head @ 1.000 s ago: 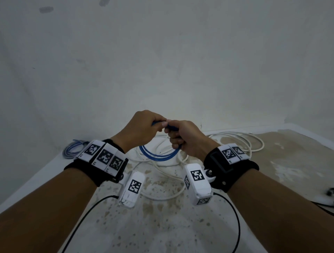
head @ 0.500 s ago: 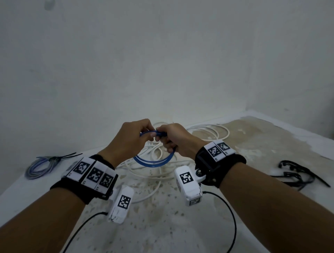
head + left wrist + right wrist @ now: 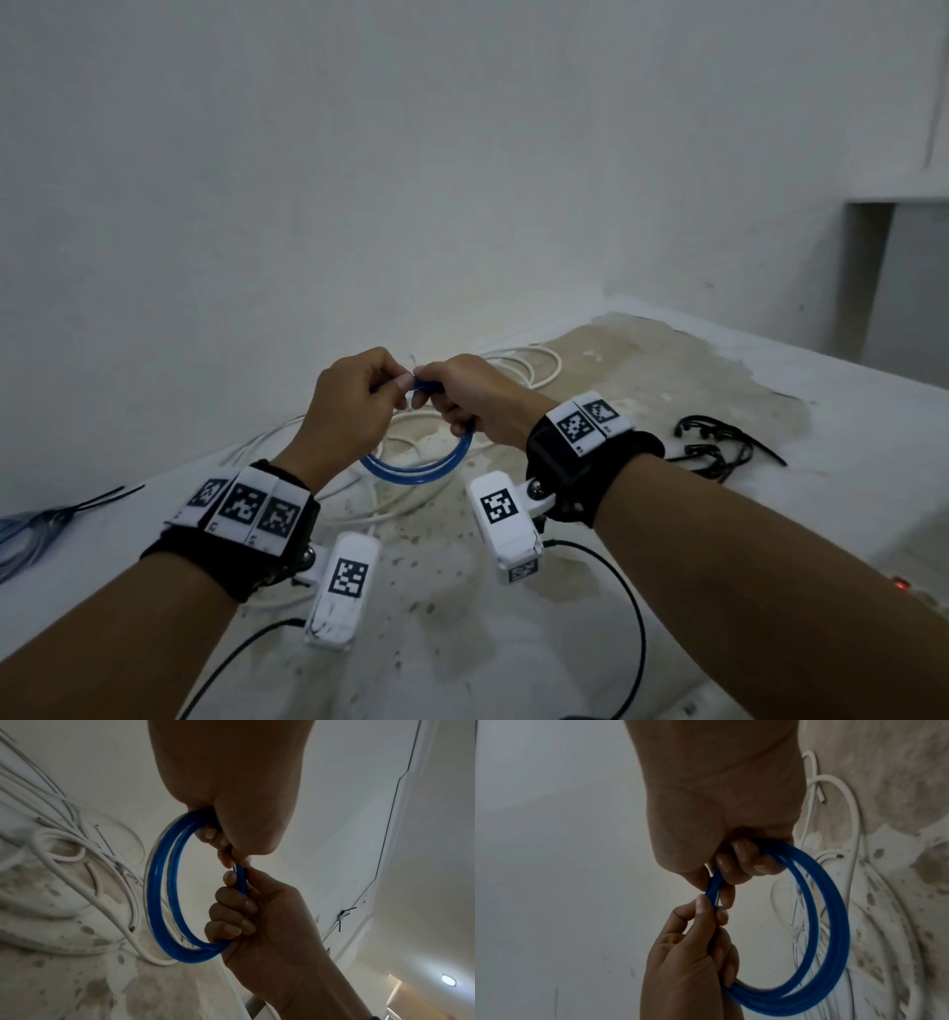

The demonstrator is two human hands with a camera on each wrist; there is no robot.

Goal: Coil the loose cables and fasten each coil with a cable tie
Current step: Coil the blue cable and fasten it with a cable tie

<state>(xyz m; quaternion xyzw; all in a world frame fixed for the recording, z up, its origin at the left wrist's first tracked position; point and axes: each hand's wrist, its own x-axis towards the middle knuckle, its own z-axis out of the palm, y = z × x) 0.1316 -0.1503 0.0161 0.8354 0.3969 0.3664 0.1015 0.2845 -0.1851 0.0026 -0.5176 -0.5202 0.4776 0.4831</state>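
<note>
A blue cable (image 3: pixel 417 466) is wound into a small coil of a few loops and hangs in the air over the table. My left hand (image 3: pixel 396 384) and right hand (image 3: pixel 427 386) meet at its top, fingertips touching. In the left wrist view my left hand (image 3: pixel 218 839) curls round the blue coil (image 3: pixel 164 892), and my right hand (image 3: pixel 240 882) pinches the strands between thumb and forefinger. Seen from the right wrist, my right hand (image 3: pixel 734 866) grips the blue coil (image 3: pixel 834 923) while my left hand (image 3: pixel 712 908) pinches it just below.
Loose white cables (image 3: pixel 518 360) sprawl on the stained table (image 3: pixel 667 390) under the hands. Black ties or cords (image 3: pixel 719 447) lie to the right. A tied blue-grey bundle (image 3: pixel 31 529) sits at the far left. A wall stands close behind.
The head view has swung to the right, bringing the black pieces into sight. Both hands stay together at the top of the blue coil.
</note>
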